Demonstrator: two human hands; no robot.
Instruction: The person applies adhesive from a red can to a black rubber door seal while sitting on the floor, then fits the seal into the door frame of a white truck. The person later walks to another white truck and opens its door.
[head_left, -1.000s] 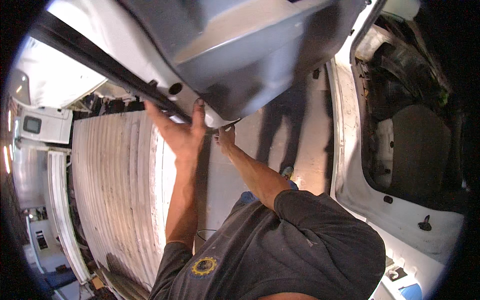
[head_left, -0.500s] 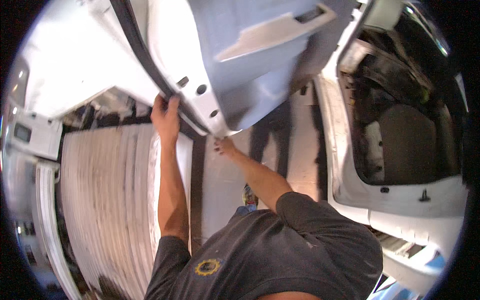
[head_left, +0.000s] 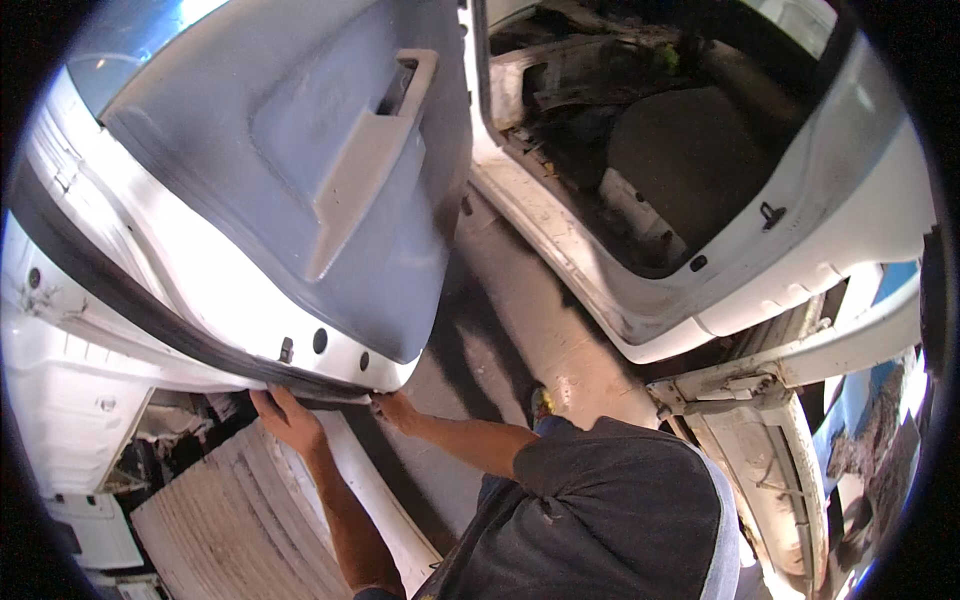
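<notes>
A white vehicle door (head_left: 237,297) with a blue-grey inner trim panel (head_left: 290,180) stands swung open on the left. Along its edge runs a long black rubber seal (head_left: 130,295), down to the lower corner. My left hand (head_left: 290,424) grips the seal from below, its fingertips partly hidden behind the strip. Close by on the right, my right hand (head_left: 394,411) has its fingers curled closed at the seal's lower end, by the door's bottom corner. An armrest with a pull handle (head_left: 352,180) sits on the trim panel.
At the right is the white body's door opening (head_left: 600,290), with a dark, cluttered interior. A stack of pale ribbed panels (head_left: 215,500) lies beneath my left arm. Another white body part (head_left: 760,450) stands at the lower right. One of my shoes (head_left: 541,403) shows on the floor.
My view has swung so the door appears lower and further left. My right hand has come up from just below the door corner to the seal's end. My left hand stays at the seal.
</notes>
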